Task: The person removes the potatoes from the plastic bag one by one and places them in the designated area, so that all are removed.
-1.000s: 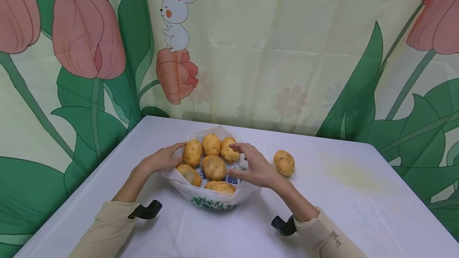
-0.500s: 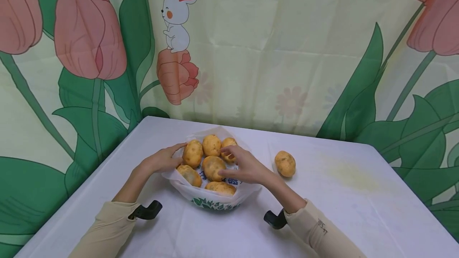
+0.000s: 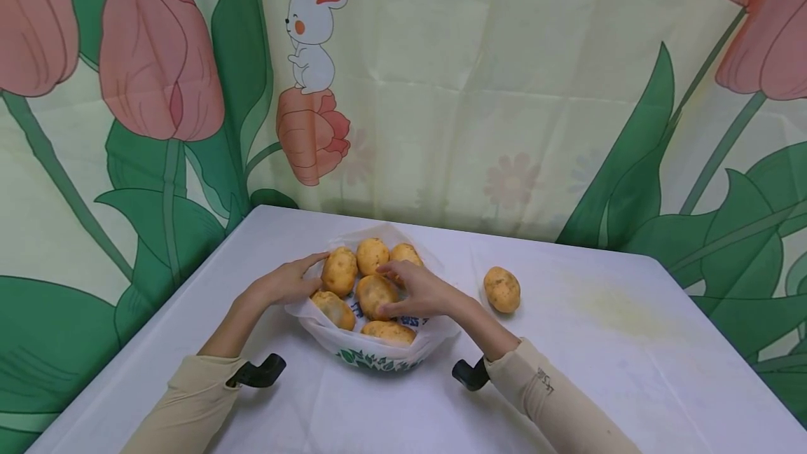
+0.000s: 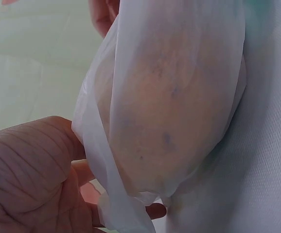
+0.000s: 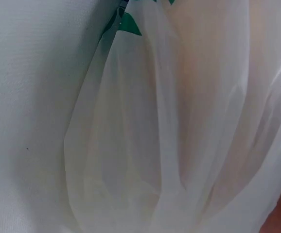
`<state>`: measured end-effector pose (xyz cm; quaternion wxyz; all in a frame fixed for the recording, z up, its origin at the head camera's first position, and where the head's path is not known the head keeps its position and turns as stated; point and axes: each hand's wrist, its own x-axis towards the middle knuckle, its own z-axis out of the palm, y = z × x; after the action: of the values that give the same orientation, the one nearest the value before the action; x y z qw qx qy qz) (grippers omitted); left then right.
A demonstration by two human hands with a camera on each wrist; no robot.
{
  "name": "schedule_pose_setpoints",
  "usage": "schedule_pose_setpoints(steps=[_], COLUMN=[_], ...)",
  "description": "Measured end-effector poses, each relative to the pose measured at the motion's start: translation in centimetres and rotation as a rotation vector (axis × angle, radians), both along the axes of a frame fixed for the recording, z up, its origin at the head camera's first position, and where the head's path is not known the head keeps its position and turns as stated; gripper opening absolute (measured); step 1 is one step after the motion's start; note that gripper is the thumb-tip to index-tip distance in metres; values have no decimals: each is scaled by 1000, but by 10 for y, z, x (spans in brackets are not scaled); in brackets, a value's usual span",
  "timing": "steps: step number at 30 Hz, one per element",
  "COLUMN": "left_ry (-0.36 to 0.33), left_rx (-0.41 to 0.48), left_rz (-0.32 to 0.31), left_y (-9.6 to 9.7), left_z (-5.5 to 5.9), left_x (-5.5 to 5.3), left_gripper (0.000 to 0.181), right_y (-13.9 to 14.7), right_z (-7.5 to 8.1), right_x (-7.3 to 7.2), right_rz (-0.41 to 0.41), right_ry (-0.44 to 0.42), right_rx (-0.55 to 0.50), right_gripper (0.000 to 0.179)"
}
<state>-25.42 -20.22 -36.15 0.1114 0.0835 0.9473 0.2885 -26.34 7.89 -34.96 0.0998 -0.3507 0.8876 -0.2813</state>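
Note:
A white plastic bag with green leaf print stands wide open, several potatoes inside it. My left hand grips its left rim, beside an upright potato; the left wrist view shows the hand with the thin plastic between thumb and fingers. Over the bag's right side reaches my right hand, thumb and fingers curved round the middle potato. In the right wrist view the bag's side fills most of the picture, and the right fingers are hidden behind it.
A single potato lies on the white tablecloth to the right of the bag. A printed curtain with tulips and a rabbit hangs behind the table. Each sleeve carries a black wrist camera.
My right hand has moved left, deeper over the bag, its thumb and fingers coming round the middle potato. The left hand has stayed at the bag's rim.

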Motion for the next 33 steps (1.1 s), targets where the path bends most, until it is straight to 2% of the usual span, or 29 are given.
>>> schedule_pose_setpoints(steps=[9, 14, 24, 33], left_ry=[-1, 1, -10, -14], left_rx=[3, 7, 10, 8], left_rz=[6, 3, 16, 19], left_y=[0, -1, -1, -1], left_z=[-2, -3, -3, -3], left_x=[-1, -2, 0, 0], left_gripper=[66, 66, 66, 66], right_y=[-2, -2, -1, 1], right_z=[-3, -6, -8, -6], right_x=[-2, -3, -2, 4], right_rz=[9, 8, 37, -5], right_ry=[-14, -24, 41, 59], right_rx=[51, 42, 45, 13], right_gripper=[71, 71, 69, 70])
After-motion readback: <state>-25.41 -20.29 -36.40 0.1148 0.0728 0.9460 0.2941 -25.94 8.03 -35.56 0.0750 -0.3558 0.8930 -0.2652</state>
